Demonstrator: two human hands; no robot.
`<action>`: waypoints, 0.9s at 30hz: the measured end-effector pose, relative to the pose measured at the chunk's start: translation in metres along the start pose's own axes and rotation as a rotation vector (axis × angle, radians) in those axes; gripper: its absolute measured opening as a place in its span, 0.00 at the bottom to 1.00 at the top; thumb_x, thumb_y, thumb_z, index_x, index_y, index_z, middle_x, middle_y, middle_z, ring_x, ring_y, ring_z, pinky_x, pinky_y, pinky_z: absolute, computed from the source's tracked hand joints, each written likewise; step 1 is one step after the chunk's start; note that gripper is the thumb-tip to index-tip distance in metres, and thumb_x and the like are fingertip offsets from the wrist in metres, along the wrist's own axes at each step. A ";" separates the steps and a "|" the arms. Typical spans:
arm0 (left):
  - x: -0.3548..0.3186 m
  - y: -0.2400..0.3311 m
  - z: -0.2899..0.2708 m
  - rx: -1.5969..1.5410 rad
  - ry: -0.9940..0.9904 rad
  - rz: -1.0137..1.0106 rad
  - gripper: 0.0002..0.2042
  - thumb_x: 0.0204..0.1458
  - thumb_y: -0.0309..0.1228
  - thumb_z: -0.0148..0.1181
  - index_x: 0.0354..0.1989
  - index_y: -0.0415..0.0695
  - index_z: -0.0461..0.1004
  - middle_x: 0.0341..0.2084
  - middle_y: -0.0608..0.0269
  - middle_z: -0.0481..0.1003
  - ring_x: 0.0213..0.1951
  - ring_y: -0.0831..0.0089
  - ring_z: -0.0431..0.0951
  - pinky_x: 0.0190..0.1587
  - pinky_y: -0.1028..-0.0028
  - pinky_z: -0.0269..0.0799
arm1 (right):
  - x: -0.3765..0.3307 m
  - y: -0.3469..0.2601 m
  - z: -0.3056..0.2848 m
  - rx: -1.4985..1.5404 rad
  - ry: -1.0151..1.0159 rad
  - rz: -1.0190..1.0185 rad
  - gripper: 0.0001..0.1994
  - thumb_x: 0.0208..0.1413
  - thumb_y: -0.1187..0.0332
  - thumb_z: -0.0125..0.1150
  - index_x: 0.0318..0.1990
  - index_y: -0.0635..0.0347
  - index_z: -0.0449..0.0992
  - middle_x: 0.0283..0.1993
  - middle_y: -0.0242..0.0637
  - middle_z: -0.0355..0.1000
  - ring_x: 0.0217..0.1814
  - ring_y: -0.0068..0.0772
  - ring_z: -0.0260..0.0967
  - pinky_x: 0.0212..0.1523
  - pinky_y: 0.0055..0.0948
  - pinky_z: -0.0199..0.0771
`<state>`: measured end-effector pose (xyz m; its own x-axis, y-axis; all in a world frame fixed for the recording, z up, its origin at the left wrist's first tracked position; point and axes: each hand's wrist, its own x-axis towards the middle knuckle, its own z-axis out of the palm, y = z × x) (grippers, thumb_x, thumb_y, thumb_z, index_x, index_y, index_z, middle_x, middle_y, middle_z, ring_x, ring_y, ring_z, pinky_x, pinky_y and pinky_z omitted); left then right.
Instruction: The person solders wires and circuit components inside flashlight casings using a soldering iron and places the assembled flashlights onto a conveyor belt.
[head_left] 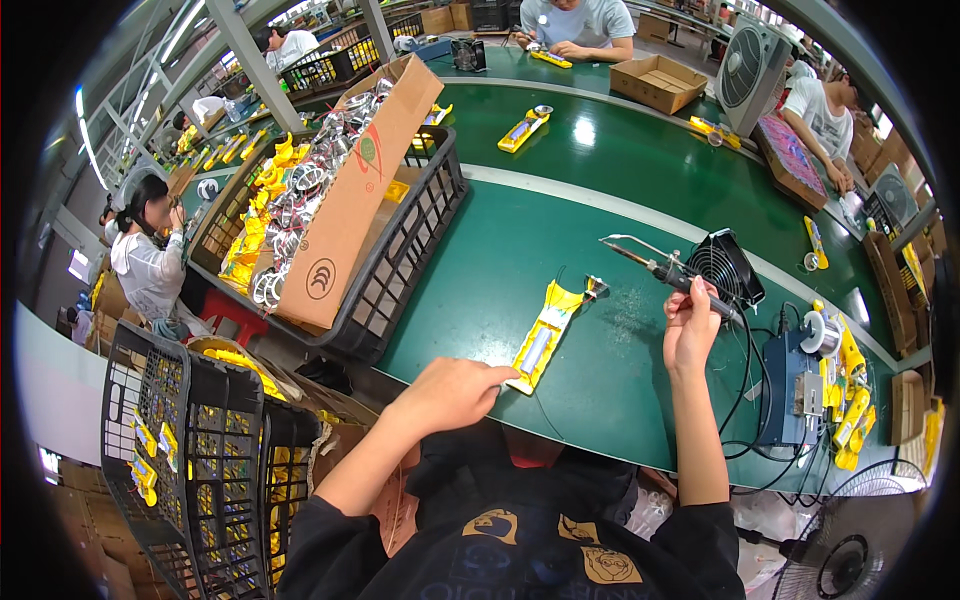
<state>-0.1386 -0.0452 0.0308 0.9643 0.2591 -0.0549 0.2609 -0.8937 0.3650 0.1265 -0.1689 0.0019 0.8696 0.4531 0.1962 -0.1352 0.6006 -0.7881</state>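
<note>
On the green bench in front of me lies a yellow flashlight housing [540, 345], its open side up. A silvery cylindrical cell sits inside, and a shiny reflector cup [596, 288] is at its far end. My left hand [450, 395] has its fingers closed at the near end of the housing; the thumb is partly hidden. Thin dark wires stick out at both ends. Raised to the right, my right hand [690, 328] grips a soldering iron [662, 270] by its dark handle. The iron's tip, with a thin curved metal tube alongside, points left, above the bench and apart from the housing.
Beyond the iron stands a small black fan [725, 268]. A blue soldering unit [790, 390], solder spool [822, 335] and yellow housings [852, 410] are at right. A black crate [415, 240] with a cardboard box [350, 220] of reflectors stands left. Other people work around the green conveyor [620, 150].
</note>
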 end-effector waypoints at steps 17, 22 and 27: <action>-0.005 0.010 0.022 -0.060 0.099 0.010 0.11 0.43 0.30 0.49 0.37 0.51 0.69 0.18 0.57 0.72 0.22 0.60 0.72 0.24 0.64 0.67 | -0.009 -0.004 -0.020 0.052 0.098 -0.036 0.07 0.52 0.67 0.48 0.31 0.60 0.61 0.17 0.34 0.62 0.16 0.22 0.59 0.17 0.19 0.58; -0.004 0.013 0.024 0.054 -0.020 -0.048 0.13 0.41 0.27 0.46 0.38 0.50 0.69 0.17 0.56 0.72 0.21 0.59 0.72 0.24 0.63 0.67 | -0.011 -0.003 -0.022 0.060 0.090 -0.039 0.07 0.52 0.67 0.48 0.31 0.60 0.62 0.17 0.34 0.62 0.16 0.22 0.59 0.17 0.19 0.58; -0.003 0.021 0.024 0.011 -0.011 -0.076 0.13 0.41 0.26 0.46 0.37 0.50 0.70 0.18 0.55 0.72 0.22 0.59 0.72 0.24 0.63 0.67 | -0.012 -0.004 -0.026 0.060 0.101 -0.036 0.07 0.52 0.66 0.48 0.31 0.60 0.62 0.17 0.34 0.63 0.15 0.21 0.58 0.17 0.18 0.57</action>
<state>-0.1347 -0.0731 0.0162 0.9421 0.3222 -0.0927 0.3338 -0.8755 0.3495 0.1292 -0.1935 -0.0125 0.9175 0.3636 0.1612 -0.1286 0.6547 -0.7449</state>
